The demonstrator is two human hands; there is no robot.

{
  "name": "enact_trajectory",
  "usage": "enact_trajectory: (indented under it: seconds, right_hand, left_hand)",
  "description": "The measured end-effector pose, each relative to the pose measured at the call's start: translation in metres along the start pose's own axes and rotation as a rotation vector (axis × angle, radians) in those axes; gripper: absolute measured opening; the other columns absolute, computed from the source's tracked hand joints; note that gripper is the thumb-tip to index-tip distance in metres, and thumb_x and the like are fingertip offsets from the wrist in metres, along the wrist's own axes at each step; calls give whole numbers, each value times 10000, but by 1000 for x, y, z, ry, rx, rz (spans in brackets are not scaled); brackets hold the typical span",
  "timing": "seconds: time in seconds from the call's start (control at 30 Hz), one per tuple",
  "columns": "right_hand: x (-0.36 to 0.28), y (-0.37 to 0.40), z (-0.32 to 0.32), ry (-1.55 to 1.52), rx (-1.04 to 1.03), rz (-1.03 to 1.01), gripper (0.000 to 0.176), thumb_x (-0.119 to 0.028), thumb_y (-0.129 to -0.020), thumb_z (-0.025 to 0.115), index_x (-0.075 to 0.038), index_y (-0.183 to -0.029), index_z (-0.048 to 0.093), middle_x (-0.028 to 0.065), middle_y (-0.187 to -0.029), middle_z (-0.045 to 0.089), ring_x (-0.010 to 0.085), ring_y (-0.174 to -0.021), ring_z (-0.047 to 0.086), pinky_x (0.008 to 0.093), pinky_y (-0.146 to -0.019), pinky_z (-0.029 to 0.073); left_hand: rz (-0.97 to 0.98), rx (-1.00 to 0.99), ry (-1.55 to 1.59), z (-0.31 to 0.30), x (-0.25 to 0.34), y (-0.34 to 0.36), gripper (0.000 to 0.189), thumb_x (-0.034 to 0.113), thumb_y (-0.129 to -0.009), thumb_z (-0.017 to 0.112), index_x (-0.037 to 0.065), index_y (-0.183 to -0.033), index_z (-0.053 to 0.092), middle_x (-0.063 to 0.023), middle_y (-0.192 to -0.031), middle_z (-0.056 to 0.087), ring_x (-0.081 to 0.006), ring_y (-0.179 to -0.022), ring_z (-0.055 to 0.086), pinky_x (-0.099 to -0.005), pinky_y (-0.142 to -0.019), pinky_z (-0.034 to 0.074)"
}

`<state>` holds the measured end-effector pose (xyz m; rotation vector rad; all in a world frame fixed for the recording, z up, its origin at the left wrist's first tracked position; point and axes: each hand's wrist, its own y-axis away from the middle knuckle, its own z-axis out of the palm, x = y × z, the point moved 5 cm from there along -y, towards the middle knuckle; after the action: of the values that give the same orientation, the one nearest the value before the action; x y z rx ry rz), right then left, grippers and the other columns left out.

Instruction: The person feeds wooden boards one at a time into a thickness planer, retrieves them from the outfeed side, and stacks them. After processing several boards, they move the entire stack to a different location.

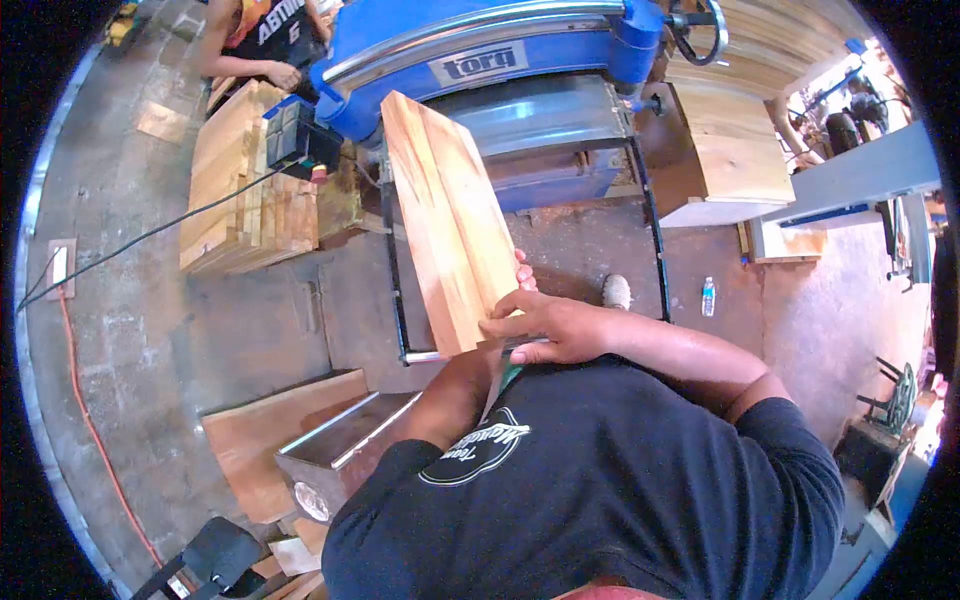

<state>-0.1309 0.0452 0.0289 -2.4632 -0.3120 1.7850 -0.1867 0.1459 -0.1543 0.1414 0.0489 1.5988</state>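
Observation:
A thick wooden board (pixel 447 215), with darker streaks along its grain, slants from the blue machine down to my chest. My left hand (pixel 523 271) is mostly hidden beneath the board; its fingertips curl round the right edge. My right hand (pixel 562 328) grips the board's near end, fingers on the upper face and thumb lower. A thin greyish-green strip (pixel 508 376) shows just below this hand, against my shirt; I cannot make out what it is. The board's far end lies in front of the machine's metal bed (pixel 530 115).
The blue machine (pixel 400 62) marked "torg" stands ahead, with a handwheel (pixel 698 32) and a black frame (pixel 650 230). Stacked boards (pixel 235 185) lie at left near another person (pixel 265 40). A cable (pixel 150 235) crosses the left side. A bottle (pixel 708 297) stands on the floor.

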Motion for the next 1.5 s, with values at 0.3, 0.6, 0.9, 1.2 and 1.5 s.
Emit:
enact_trajectory:
  seconds: [0.3, 0.6, 0.9, 1.2, 1.5]
  right_hand:
    - [14, -47, 22, 425, 127, -122, 638, -400, -913, 521, -25, -1397, 342, 231, -1418, 324, 385, -1321, 327, 481, -1063, 302]
    - [124, -161, -39, 693, 362, 125, 727, -487, -906, 467, -14, -1422, 269, 205, -1483, 253, 345, -1379, 244, 495, -1111, 206]
    - [71, -97, 52, 770, -139, 251, 945, -522, -724, 657, -3, -1417, 279, 220, -1468, 266, 393, -1372, 224, 555, -1085, 216]
    - [89, -64, 56, 1138, -6, 296, 622, -304, -871, 505, -48, -1408, 322, 238, -1453, 298, 437, -1340, 284, 636, -1025, 268]
    - [155, -57, 19, 1125, -118, 409, 829, -146, -771, 633, -72, -1461, 180, 230, -1501, 160, 438, -1395, 123, 607, -1095, 152]
  left_hand:
    - [67, 55, 89, -26, 5, 16, 490, 414, -946, 407, 0, -1207, 437, -103, -911, 547, -202, -748, 546, -339, -746, 479]
    - [-193, -174, 422, 28, -29, 14, 353, 269, -973, 375, -26, -1163, 417, -64, -758, 501, -181, -660, 535, -312, -664, 467]
    - [-175, -297, 613, 11, -39, -14, 386, 344, -963, 402, 27, -1182, 429, -40, -744, 495, -168, -642, 536, -310, -631, 459]
    - [-28, -141, 499, 8, -54, -70, 395, 317, -975, 386, 23, -1231, 447, -85, -903, 551, -209, -783, 562, -329, -722, 475]
    - [515, 592, 49, -120, 20, 14, 684, 549, -909, 428, 96, -1413, 332, -107, -1361, 466, -277, -1203, 481, -467, -1007, 378]
